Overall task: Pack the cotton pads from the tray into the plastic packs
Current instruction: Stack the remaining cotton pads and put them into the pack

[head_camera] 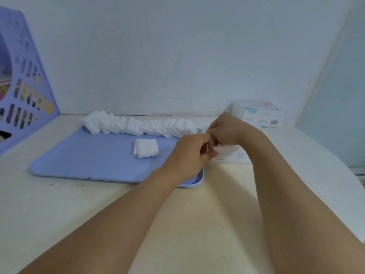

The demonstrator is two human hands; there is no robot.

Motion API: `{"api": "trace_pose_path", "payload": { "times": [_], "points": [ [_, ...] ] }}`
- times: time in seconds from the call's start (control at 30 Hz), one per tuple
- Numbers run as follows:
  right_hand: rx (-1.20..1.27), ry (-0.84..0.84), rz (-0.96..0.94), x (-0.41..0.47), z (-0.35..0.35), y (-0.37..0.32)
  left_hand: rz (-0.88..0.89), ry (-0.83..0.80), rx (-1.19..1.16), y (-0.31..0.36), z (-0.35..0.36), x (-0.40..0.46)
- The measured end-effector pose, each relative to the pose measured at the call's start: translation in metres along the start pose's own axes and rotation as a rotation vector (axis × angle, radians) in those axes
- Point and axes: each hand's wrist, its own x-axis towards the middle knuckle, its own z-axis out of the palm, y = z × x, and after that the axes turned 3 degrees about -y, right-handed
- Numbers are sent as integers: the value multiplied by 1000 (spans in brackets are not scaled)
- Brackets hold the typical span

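Both hands meet just off the tray's (pixel 83 155) right edge, fingertips together. Left hand (pixel 192 153) & right hand (pixel 227 129) each pinch the mouth of a thin clear plastic pack (pixel 231 154) w/ printed text, which lies flat on the desk (pixel 197 224) beside the tray; fingers curled, exact grip partly hidden. Tray: flat, pale-blue, smooth plastic, rounded corners, low rim. Along its back edge a long leaning row of pads (pixel 138 125), white, square, soft, fuzzy. Small separate stack of pads (pixel 146 148) sits mid-tray, right of center. At the desk's back right corner, a white box (pixel 258 115) w/ pink & blue marks. At the left edge, a lilac perforated plastic rack (pixel 21 82). Desk smooth, cream.
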Motion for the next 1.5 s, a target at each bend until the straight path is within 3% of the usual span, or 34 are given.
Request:
{"api": "trace_pose_path", "payload": {
  "times": [0.17, 0.4, 0.57, 0.63, 0.7, 0.73, 0.8, 0.87, 0.93, 1.03, 1.1, 1.17, 1.3, 1.4, 1.5],
  "points": [
    [-207, -147, 110, 11, 4, -2, -1, -5, 14, 1, -2, 0],
    [-305, -78, 145, 14, 11, -2, -20, 12, 47, -1, -1, 3],
    [-234, -135, 59, 5, 7, -1, -69, -53, -130, 6, -13, -3],
    [-97, -72, 10, 3, 7, 2, -127, 110, -174, 6, -31, -2],
    [-24, -19, -21, 0, 6, 4, -222, 377, 57, -3, -60, 0],
    [-11, -7, -26, -1, 4, 4, -320, 432, 231, -10, -77, -3],
    [19, 37, -16, -5, 0, 4, -612, 271, 514, -23, -105, -11],
    [73, 98, -19, -9, -5, 1, -836, 0, 581, -29, -120, -23],
    [107, 218, -67, -9, -7, -1, -877, -104, 513, -36, -120, -28],
    [130, 443, -226, -9, -6, -6, -815, -87, 390, -38, -115, -26],
    [151, 482, -326, -11, -2, -14, -779, -60, 276, -40, -109, -24],
    [184, 443, -399, -14, 5, -26, -722, -1, 103, -43, -101, -21],
    [343, 155, -361, -16, 20, -40, -508, 233, -509, -18, -84, -11],
    [494, 93, -310, -13, 23, -36, -396, 285, -626, -2, -72, -7],
    [629, 122, -266, -10, 20, -31, -395, 257, -689, 5, -70, -7]
  ]
}}
